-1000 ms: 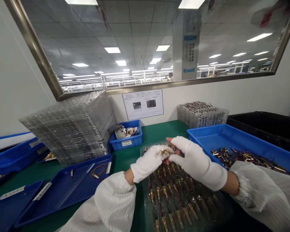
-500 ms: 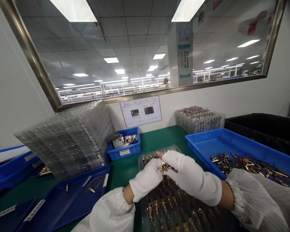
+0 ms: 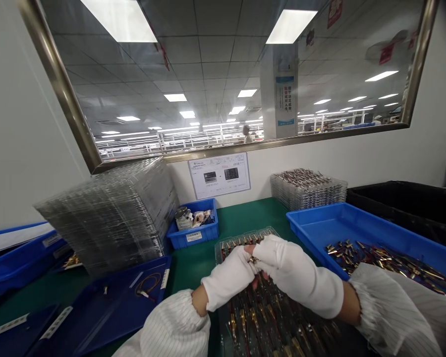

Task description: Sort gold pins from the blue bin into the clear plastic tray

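Observation:
My left hand (image 3: 230, 276), in a white glove with bare fingertips, is closed and meets the other hand above the tray. My right hand (image 3: 295, 277), gloved the same way, curls inward with its fingers closed. Between them a glint of small brass parts (image 3: 254, 260) shows; the rest of the bunch is hidden by the fingers, and which hand bears it is not plain. Beneath both hands lies a clear plastic tray (image 3: 218, 249) filled with rows of brass parts with thin wires (image 3: 253, 317).
Right: a blue bin (image 3: 312, 223) holding loose wired brass parts, a stack of filled clear trays (image 3: 301, 196), a black-lined container (image 3: 405, 198). Left: a tall stack of clear trays (image 3: 111, 213), a small blue box (image 3: 198, 237), a dark blue tray (image 3: 111, 302). A printed sheet (image 3: 220, 186) hangs behind.
The fingers have closed further together, so the brass parts that showed between my hands are now mostly covered. The whole view has shifted slightly downward.

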